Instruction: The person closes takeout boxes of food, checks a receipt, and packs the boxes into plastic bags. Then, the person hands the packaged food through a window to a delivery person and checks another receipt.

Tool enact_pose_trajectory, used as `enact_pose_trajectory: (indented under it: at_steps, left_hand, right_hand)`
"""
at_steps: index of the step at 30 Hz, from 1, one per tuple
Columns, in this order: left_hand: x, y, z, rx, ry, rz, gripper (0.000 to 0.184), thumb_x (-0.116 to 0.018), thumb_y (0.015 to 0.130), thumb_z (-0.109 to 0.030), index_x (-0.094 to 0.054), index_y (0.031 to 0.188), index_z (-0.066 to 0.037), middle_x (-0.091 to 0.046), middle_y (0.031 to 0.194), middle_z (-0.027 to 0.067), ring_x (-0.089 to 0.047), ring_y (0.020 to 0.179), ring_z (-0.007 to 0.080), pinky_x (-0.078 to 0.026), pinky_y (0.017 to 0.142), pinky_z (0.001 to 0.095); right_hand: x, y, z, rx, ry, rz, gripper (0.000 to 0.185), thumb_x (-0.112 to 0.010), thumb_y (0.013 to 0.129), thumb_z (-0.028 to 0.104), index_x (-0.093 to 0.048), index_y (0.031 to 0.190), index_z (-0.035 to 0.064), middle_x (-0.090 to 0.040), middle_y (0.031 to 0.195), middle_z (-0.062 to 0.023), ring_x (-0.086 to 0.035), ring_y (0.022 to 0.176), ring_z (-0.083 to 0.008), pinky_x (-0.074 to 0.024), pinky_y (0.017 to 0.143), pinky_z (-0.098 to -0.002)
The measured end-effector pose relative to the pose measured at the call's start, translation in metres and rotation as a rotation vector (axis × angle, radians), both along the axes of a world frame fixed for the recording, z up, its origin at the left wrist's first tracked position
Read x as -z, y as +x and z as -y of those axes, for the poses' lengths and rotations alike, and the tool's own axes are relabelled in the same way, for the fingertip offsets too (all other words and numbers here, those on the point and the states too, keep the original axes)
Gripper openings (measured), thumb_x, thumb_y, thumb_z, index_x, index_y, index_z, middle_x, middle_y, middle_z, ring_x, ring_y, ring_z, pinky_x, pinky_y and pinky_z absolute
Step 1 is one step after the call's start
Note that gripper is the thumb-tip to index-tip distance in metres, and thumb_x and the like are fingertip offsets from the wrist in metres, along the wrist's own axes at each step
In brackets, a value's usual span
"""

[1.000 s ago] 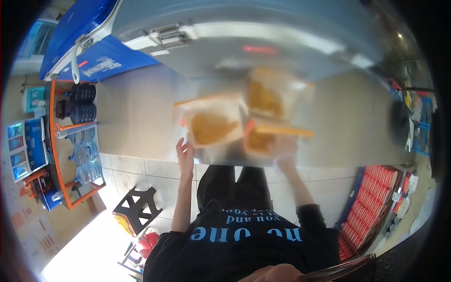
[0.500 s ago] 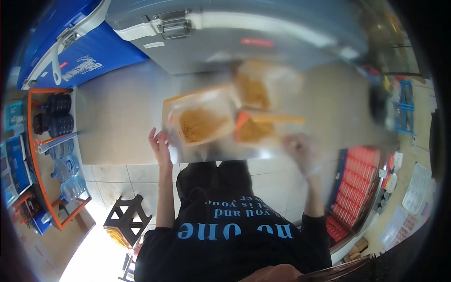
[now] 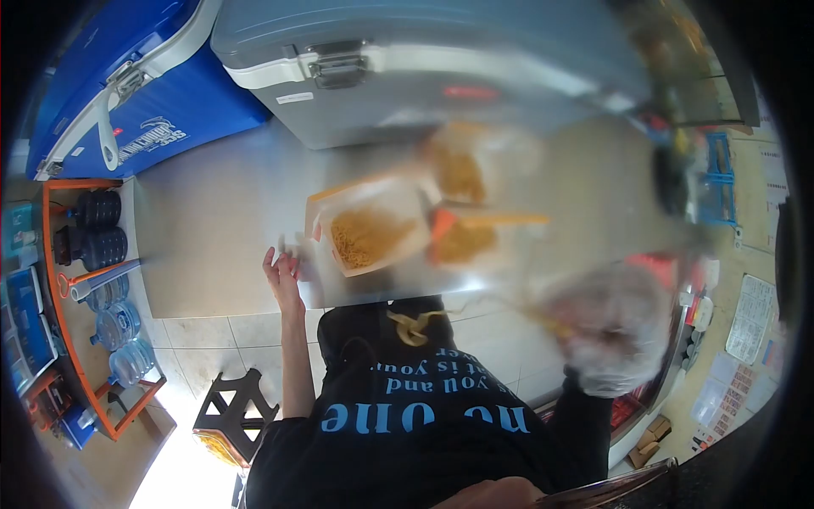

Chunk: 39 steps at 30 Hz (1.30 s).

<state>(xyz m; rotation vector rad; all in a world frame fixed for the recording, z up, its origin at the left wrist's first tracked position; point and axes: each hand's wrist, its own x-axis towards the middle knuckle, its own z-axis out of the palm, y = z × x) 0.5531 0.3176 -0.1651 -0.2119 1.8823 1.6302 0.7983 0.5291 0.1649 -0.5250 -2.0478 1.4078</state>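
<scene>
My left hand (image 3: 284, 273) is at the table's front edge with fingers apart, holding nothing I can see. Just right of it lies a sheet of wrapping paper (image 3: 326, 204) bearing a pile of yellow noodles (image 3: 360, 237). My right hand (image 3: 593, 318) is raised over the right side of my body, smeared by motion. Clear plastic (image 3: 640, 339) surrounds it, a glove or a bag, I cannot tell which. Left of that hand, pale yellow noodle-like strands (image 3: 413, 327) show in front of my shirt. Two more noodle portions (image 3: 458, 174) lie behind and right, beside an orange-handled tool (image 3: 500, 219).
A grey cooler box (image 3: 407, 93) and a blue one (image 3: 170, 110) stand along the back. An orange rack (image 3: 80, 356) with water bottles is at the left, near a dark stool (image 3: 233, 407). Red packs (image 3: 585, 411) sit low at the right.
My right hand has moved right and up towards the camera, with clear plastic now large around it. Yellow strands have appeared before my shirt. My left hand stays by the paper.
</scene>
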Motion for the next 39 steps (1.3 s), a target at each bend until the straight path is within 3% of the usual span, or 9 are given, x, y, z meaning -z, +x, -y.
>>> enact_pose_trajectory:
  at_steps: [5, 10, 12, 15, 17, 20, 23, 28, 39]
  left_hand:
    - [-0.007, -0.005, 0.009, -0.030, -0.005, 0.006, 0.050, -0.046, 0.090, -0.027, -0.028, 0.135, -0.013, -0.044, 0.122, 0.0103, -0.049, 0.108, 0.0214, -0.037, 0.091, 0.0364]
    - [-0.002, -0.005, 0.028, -0.103, -0.046, 0.008, 0.051, -0.047, 0.090, -0.027, -0.029, 0.135, -0.014, -0.043, 0.125, 0.0110, -0.048, 0.111, 0.0221, -0.035, 0.094, 0.0385]
    - [0.006, -0.002, 0.032, -0.080, -0.074, 0.033, 0.051, -0.047, 0.090, -0.028, -0.029, 0.136, -0.015, -0.042, 0.126, 0.0106, -0.048, 0.111, 0.0222, -0.034, 0.094, 0.0385]
    - [0.000, -0.001, 0.012, -0.027, -0.128, 0.048, 0.047, -0.049, 0.091, -0.028, -0.034, 0.132, -0.011, -0.050, 0.120, 0.0088, -0.052, 0.104, 0.0182, -0.041, 0.086, 0.0330]
    - [-0.012, 0.003, -0.004, 0.279, -0.108, -0.002, 0.046, -0.051, 0.090, -0.030, -0.040, 0.129, -0.008, -0.053, 0.116, 0.0077, -0.053, 0.100, 0.0148, -0.041, 0.084, 0.0291]
    - [-0.012, 0.012, -0.042, 0.469, -0.027, -0.026, 0.050, -0.052, 0.089, -0.038, -0.044, 0.128, -0.007, -0.055, 0.112, 0.0046, -0.053, 0.097, 0.0126, -0.041, 0.082, 0.0286]
    - [-0.007, 0.010, -0.063, 0.525, -0.056, 0.049, 0.055, -0.053, 0.086, -0.049, -0.049, 0.123, -0.008, -0.058, 0.102, 0.0022, -0.053, 0.091, 0.0116, -0.042, 0.077, 0.0297]
    - [-0.021, -0.001, -0.069, 0.489, -0.370, -0.043, 0.043, -0.057, 0.085, -0.046, -0.059, 0.102, -0.007, -0.058, 0.085, 0.0014, -0.053, 0.081, 0.0098, -0.042, 0.072, 0.0290]
    - [0.002, -0.005, -0.057, 0.501, -0.133, 0.101, 0.036, -0.055, 0.088, -0.042, -0.058, 0.095, -0.007, -0.059, 0.088, 0.0020, -0.052, 0.082, 0.0078, -0.042, 0.074, 0.0236]
  right_hand:
    - [0.044, -0.051, 0.007, -0.141, 0.232, 0.437, 0.015, -0.064, 0.077, 0.015, -0.064, 0.091, 0.0093, -0.060, 0.068, -0.0088, -0.058, 0.060, -0.0241, -0.0446, 0.055, -0.0335]
    - [0.179, -0.082, 0.028, 0.009, 0.241, 0.426, 0.018, -0.055, 0.083, 0.024, -0.060, 0.091, 0.0087, -0.061, 0.074, -0.0108, -0.061, 0.069, -0.0284, -0.0469, 0.061, -0.0380]
    - [0.211, -0.091, 0.034, -0.042, 0.161, 1.068, 0.023, -0.056, 0.083, 0.027, -0.059, 0.095, 0.0081, -0.063, 0.080, -0.0125, -0.062, 0.078, -0.0314, -0.0484, 0.070, -0.0409]
    - [0.219, -0.040, 0.043, 0.167, 0.217, 0.975, 0.026, -0.057, 0.081, 0.030, -0.059, 0.097, 0.0092, -0.064, 0.084, -0.0129, -0.062, 0.084, -0.0326, -0.0479, 0.077, -0.0430]
    - [0.207, 0.009, 0.011, 0.248, -0.200, 1.080, 0.029, -0.059, 0.078, 0.029, -0.060, 0.101, 0.0119, -0.063, 0.091, -0.0154, -0.060, 0.087, -0.0332, -0.0474, 0.076, -0.0439]
    - [0.281, 0.078, -0.027, 0.512, 0.169, 1.139, 0.037, -0.062, 0.074, 0.025, -0.058, 0.108, 0.0115, -0.060, 0.103, -0.0151, -0.060, 0.086, -0.0338, -0.0486, 0.074, -0.0438]
    - [0.307, 0.071, -0.051, 0.426, 0.124, 1.348, 0.040, -0.061, 0.074, 0.023, -0.055, 0.112, 0.0119, -0.057, 0.110, -0.0150, -0.058, 0.091, -0.0346, -0.0490, 0.076, -0.0430]
    - [0.351, 0.084, -0.052, 0.392, 0.362, 1.112, 0.041, -0.061, 0.074, 0.021, -0.054, 0.113, 0.0101, -0.058, 0.109, -0.0161, -0.057, 0.095, -0.0350, -0.0490, 0.077, -0.0428]
    - [0.259, 0.075, -0.054, 0.227, 0.199, 1.211, 0.027, -0.065, 0.072, 0.025, -0.064, 0.094, 0.0087, -0.063, 0.083, -0.0142, -0.061, 0.079, -0.0319, -0.0476, 0.070, -0.0430]
